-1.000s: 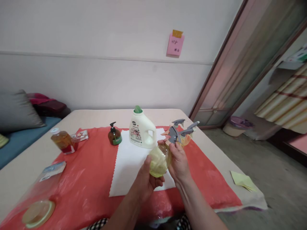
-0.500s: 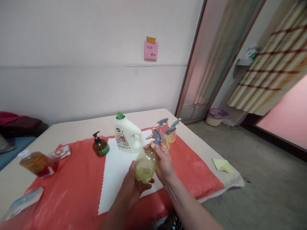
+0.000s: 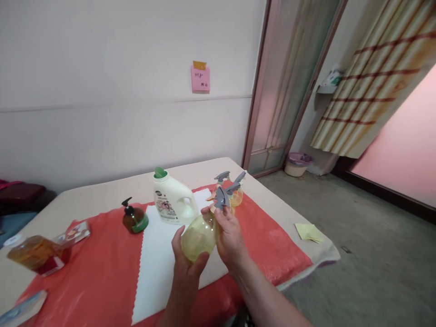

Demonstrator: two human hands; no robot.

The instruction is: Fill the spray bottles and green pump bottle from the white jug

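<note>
The left hand (image 3: pixel 188 259) cups the rounded base of a translucent yellow spray bottle (image 3: pixel 199 236), fingers and thumb spread around it, while the right hand (image 3: pixel 231 234) grips it near the neck, below the grey trigger head (image 3: pixel 222 198). The bottle is held tilted over a white cloth (image 3: pixel 155 272), which lies on a red sheet (image 3: pixel 98 277) covering part of the pale surface (image 3: pixel 272 195). Just behind it stands a cream jug (image 3: pixel 172 200) with green at its mouth; more spray bottles (image 3: pixel 236 196) with grey heads stand beyond the right hand, partly hidden. To the left are a brown pump bottle (image 3: pixel 133 220) and, farther left, a white-capped bottle (image 3: pixel 37 255) of amber liquid.
</note>
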